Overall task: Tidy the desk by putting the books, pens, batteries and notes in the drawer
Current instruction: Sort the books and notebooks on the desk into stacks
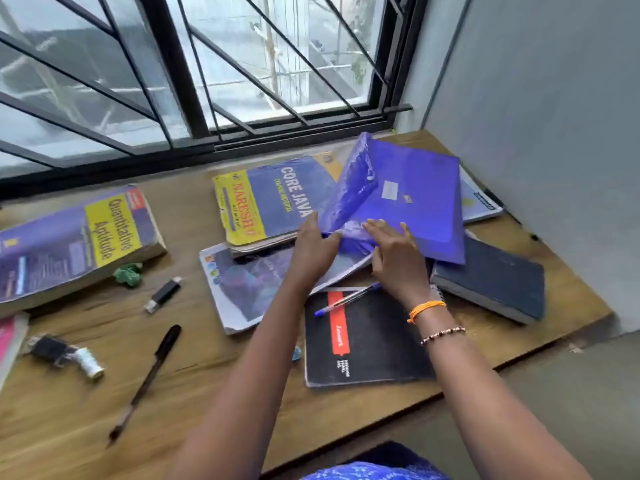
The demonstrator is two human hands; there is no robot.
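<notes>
A blue plastic folder [419, 202] lies on the book pile at the back right of the wooden desk [214, 368], its flap raised. My left hand [313, 245] pinches the flap's lower corner. My right hand [394, 261] grips the folder's near edge, fingers on top. Under and around it lie a Core Java book [277, 199], a dark diary [491, 278], a purple-covered book [249, 289] and a black notebook [363, 344] with a blue pen [346, 300] on it. A Quantitative Aptitude book [76, 244] lies at the left and a black pen [149, 375] in front. No drawer is in view.
A USB stick [162, 294], a green crumpled scrap [128, 273] and a black-and-white gadget [65, 355] lie on the left half. A pink book [10, 341] pokes in at the left edge. A barred window [207, 81] runs behind the desk and a grey wall [554, 133] stands to the right.
</notes>
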